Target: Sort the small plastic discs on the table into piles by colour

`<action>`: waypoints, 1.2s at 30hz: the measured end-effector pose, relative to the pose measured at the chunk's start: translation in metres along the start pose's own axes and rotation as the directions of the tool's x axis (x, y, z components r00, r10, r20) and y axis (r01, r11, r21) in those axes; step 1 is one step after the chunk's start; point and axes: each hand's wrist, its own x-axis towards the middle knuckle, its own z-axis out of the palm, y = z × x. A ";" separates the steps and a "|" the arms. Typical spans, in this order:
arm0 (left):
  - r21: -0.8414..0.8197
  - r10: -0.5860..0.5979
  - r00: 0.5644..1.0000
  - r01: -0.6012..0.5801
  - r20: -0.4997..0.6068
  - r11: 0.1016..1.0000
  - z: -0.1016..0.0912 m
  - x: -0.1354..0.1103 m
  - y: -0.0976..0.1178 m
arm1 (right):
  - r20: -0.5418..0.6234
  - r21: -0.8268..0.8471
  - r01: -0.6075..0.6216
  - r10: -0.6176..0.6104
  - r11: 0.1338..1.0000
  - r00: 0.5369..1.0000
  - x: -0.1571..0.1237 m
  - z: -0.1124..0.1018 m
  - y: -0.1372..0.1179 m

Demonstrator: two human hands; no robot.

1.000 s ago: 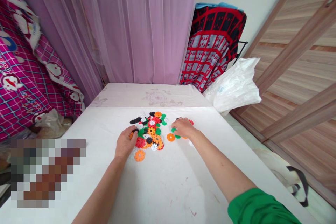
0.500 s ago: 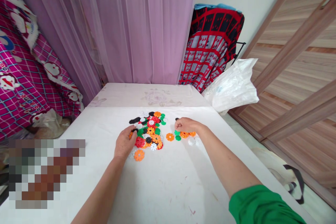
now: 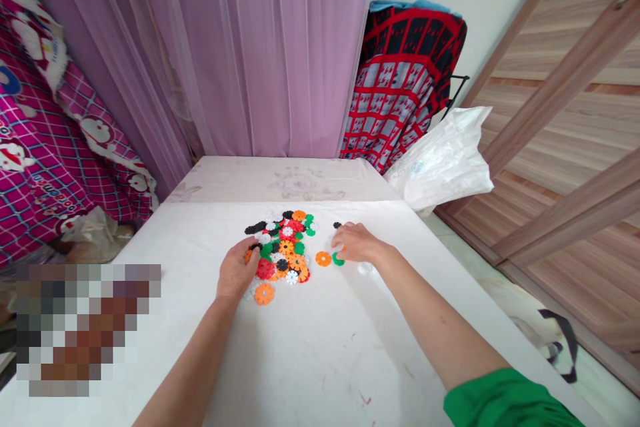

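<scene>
On white table (image 3: 310, 360), had pile of notched discs (image 3: 286, 247) toward far side. Set left hand (image 3: 239, 267) half-curled against black disc (image 3: 256, 247) at pile's left, right hand (image 3: 359, 242) loosely bent at green disc (image 3: 339, 259). Could not confirm either grip.

On the pink checked cloth (image 3: 65, 127) to my left, I make out slanting lettering (image 3: 51, 189) that looks like "Doraemon", its first letters unclear. The white plastic bag (image 3: 450, 163) ahead to my right bears a pale blue print (image 3: 417, 166), too faint for me to read.
</scene>
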 end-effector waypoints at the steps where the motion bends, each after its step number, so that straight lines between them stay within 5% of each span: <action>1: 0.001 0.002 1.000 -0.002 0.006 1.000 0.000 0.000 0.000 | -0.011 -0.023 0.006 -0.007 1.000 1.000 -0.002 0.002 -0.001; 11: -0.007 0.013 1.000 -0.013 0.000 1.000 -0.002 0.000 0.002 | -0.090 -0.079 0.083 -0.090 0.993 0.992 -0.007 0.019 -0.005; 36: -0.024 -0.011 1.000 0.010 -0.004 1.000 0.000 -0.001 0.003 | -0.118 -0.011 0.048 -0.049 0.999 0.992 0.018 0.011 0.007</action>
